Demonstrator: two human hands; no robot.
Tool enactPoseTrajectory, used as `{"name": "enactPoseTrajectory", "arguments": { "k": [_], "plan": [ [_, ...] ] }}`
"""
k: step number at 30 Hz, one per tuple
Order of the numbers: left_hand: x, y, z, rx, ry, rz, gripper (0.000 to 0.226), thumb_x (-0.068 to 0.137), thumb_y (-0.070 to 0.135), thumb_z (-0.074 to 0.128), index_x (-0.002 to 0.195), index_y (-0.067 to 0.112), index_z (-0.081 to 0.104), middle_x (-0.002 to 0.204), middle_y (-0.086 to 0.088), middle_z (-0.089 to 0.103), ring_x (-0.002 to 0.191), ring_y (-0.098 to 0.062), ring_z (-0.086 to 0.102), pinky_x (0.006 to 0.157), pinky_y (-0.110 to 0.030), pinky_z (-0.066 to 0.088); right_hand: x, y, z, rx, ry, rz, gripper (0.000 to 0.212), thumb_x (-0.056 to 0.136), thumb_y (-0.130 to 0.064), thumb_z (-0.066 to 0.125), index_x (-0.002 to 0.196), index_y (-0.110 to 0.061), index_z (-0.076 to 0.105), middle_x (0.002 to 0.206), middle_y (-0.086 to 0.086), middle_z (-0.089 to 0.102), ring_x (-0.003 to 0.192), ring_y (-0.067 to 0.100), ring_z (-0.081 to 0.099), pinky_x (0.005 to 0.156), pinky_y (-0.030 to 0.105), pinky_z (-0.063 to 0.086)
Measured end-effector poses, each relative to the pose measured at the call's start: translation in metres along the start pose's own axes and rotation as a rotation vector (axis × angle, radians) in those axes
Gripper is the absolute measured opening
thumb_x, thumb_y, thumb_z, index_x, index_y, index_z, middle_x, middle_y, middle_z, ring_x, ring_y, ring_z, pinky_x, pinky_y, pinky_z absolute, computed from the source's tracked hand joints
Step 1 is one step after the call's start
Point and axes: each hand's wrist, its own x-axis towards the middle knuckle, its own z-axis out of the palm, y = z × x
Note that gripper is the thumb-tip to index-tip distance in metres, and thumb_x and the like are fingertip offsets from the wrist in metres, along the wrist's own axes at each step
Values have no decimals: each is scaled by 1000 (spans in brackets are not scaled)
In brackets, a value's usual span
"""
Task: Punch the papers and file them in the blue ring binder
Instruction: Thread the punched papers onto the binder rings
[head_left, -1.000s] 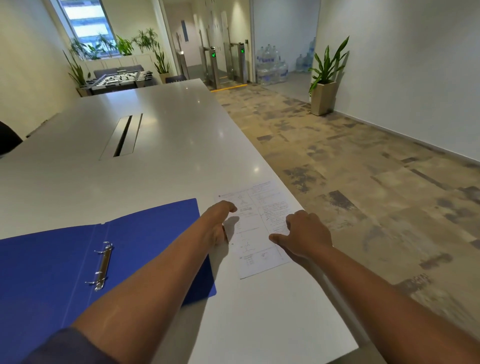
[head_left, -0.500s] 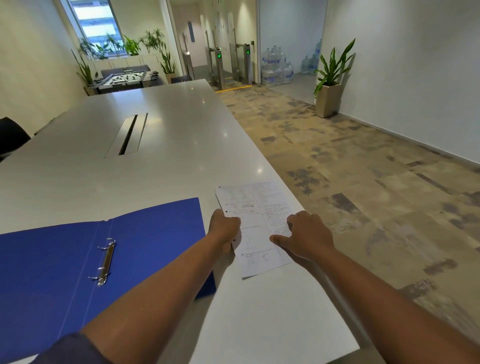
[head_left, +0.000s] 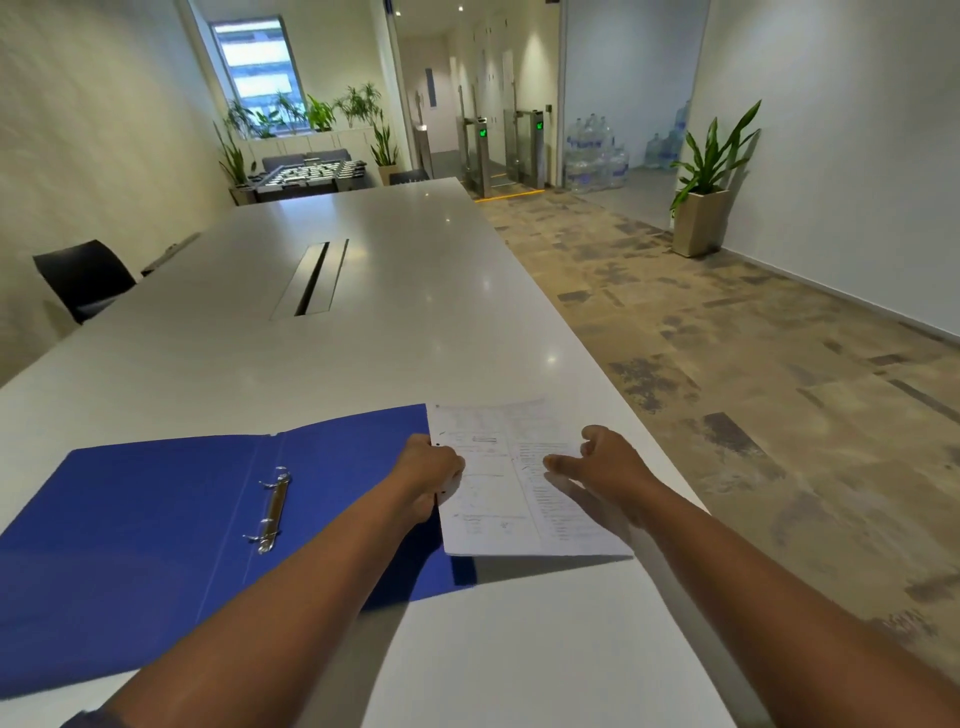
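- Far left, beyond the table (head_left: 363, 332): black chair (head_left: 83, 278), tucked near the edge.
- Near left on the white top: blue ring binder (head_left: 135, 530), lying open and flat, both covers spread.
- Along the binder's spine: metal ring mechanism (head_left: 272, 512), two rings, seemingly parted at the top, no sheets on them.
- Just right of the binder's right cover: left hand (head_left: 431, 470), closed on the left edge of the papers (head_left: 514, 488), thumb on top, remaining fingers hidden underneath.
- Papers: printed sheets, small punched holes visible by the left margin, left side lifted off the table and overlapping the binder's right cover edge, shadow cast beneath the near edge.
- Over the right half of the papers: right hand (head_left: 608, 462), loosely open, fingers curled and spread, gripping nothing; contact with the sheet cannot be told.
- Far right, on the carpeted floor by the wall: potted plant (head_left: 701, 192).
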Motion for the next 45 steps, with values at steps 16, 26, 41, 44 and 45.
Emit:
{"name": "enactPoseTrajectory", "arguments": {
  "k": [16,26,41,44,45],
  "plan": [
    [-31,19,-121,-153,22,132,42,96,-6,59,130,18,50,112,-9,73,91,-21,71,84,-39,60,-15,-74,57,680,-401,132,40,90,-23,76,118,4,67,105,19,78,97,38,75,89,51,60],
    [-37,21,-167,-96,107,401,38,98,6,63,128,28,52,115,-5,75,103,-29,74,92,-60,56,-18,-112,95,634,-193,-296,28,96,-7,67,124,-13,64,113,5,77,104,25,74,90,44,60],
    [-13,3,-217,-341,-75,68,34,94,-15,55,122,4,64,118,-17,72,101,-29,72,80,-42,61,-11,-142,138,548,-277,68,20,94,9,60,113,6,65,115,18,73,104,33,71,92,44,56],
    [-14,-4,-220,-310,-131,-26,40,93,-18,53,125,5,59,120,-19,71,97,-33,73,77,-48,62,-11,-142,140,447,-301,174,21,95,6,59,116,7,64,114,17,75,103,32,71,93,46,55],
    [-17,-7,-221,-308,-160,-64,41,93,-17,53,126,6,58,120,-19,71,97,-35,73,77,-51,62,-14,-142,140,422,-324,203,19,97,5,57,114,6,64,111,17,76,101,33,72,88,46,56]
  ]
}}
